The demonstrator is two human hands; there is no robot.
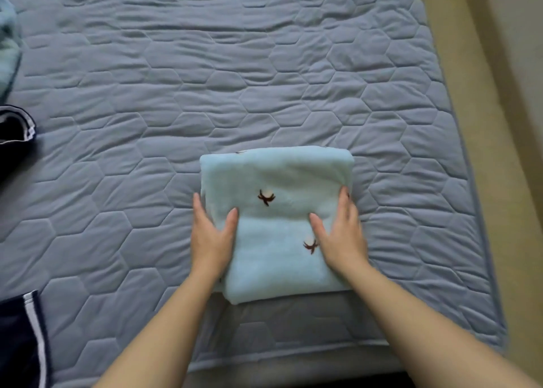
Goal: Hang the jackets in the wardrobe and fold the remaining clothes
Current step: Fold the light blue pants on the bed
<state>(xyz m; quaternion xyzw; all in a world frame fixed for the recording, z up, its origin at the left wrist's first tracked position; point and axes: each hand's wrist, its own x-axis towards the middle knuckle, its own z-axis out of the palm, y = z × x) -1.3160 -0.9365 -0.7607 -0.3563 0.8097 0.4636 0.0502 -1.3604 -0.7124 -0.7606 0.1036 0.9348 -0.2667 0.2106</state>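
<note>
A light blue fleece garment [276, 182] with small brown and white cotton-flower prints lies folded into a thick rectangle on the grey-blue quilted bed [205, 93], near its front edge. My left hand [210, 235] lies on its left side, thumb on top and fingers down along the edge. At the right side, my right hand [340, 235] mirrors it, thumb on the top face and fingers along the edge. The fingers of both hands look straight, pressing the bundle from either side.
Dark navy clothing with white stripes lies at the left edge [14, 135] and at the lower left corner [23, 337]. Another pale blue fleece item [7, 49] shows at the upper left. Beige floor [482, 123] runs along the bed's right side.
</note>
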